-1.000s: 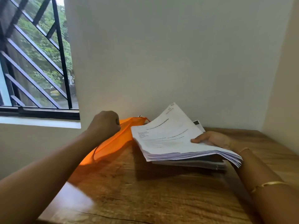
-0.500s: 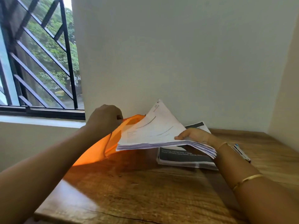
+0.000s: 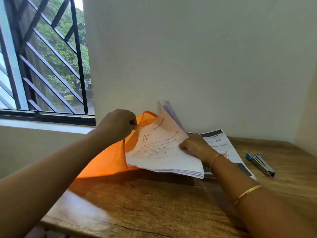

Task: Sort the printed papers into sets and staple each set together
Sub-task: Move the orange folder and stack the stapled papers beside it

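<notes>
At frame centre, the left hand (image 3: pixel 118 124) pinches an orange pouch's (image 3: pixel 106 160) rim while the right hand (image 3: pixel 195 146) grips a thick stack of printed papers (image 3: pixel 159 152) at its mouth above the bench (image 3: pixel 154 203); the fanned top sheets could slip and scatter.

The paper stack (image 3: pixel 163 152) is held tilted, far edge raised and fanned, left edge inside the folder (image 3: pixel 109 160). A second stack (image 3: pixel 221 143) is laid flat at right, partly beneath. The stapler (image 3: pixel 260 164), blue-ended, is laid far right.
</notes>
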A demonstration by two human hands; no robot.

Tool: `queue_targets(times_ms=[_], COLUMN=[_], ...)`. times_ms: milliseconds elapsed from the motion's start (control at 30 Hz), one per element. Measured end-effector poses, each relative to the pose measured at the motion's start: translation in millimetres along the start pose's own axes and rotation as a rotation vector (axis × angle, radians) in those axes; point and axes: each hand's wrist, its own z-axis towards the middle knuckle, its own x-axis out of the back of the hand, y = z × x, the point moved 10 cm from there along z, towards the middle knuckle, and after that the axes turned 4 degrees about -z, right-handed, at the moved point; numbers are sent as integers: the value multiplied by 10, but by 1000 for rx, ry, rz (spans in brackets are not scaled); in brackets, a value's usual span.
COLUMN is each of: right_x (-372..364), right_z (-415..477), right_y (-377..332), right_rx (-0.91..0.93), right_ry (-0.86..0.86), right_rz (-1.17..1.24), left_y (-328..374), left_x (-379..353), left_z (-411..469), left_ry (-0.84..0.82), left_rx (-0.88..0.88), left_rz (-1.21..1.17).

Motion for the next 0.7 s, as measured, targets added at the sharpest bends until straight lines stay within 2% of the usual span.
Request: queue_targets(times_ms=[167,300,400,600,700], right_x=[31,-10,-50,-21,-68], right_z=[-41,-56,-65,-57,-59], right_y=[-26,45,-61,-194,-219], right_rx=[26,-77,-60,1,-2], right_ry=[46,-16,-26,95,103], right_rz=[-3,263,382,191,185], left_y=[-16,102,220,315,304], left_x=[4,-73,-130,-179,-192], left_z=[23,-7,-16,-19,-20], left_ry=[-6,-28,-17,-49,-59], left_rx=[-1,-44,-64,-69,-71], left_rz=[-41,-26,-18,-27,-27])
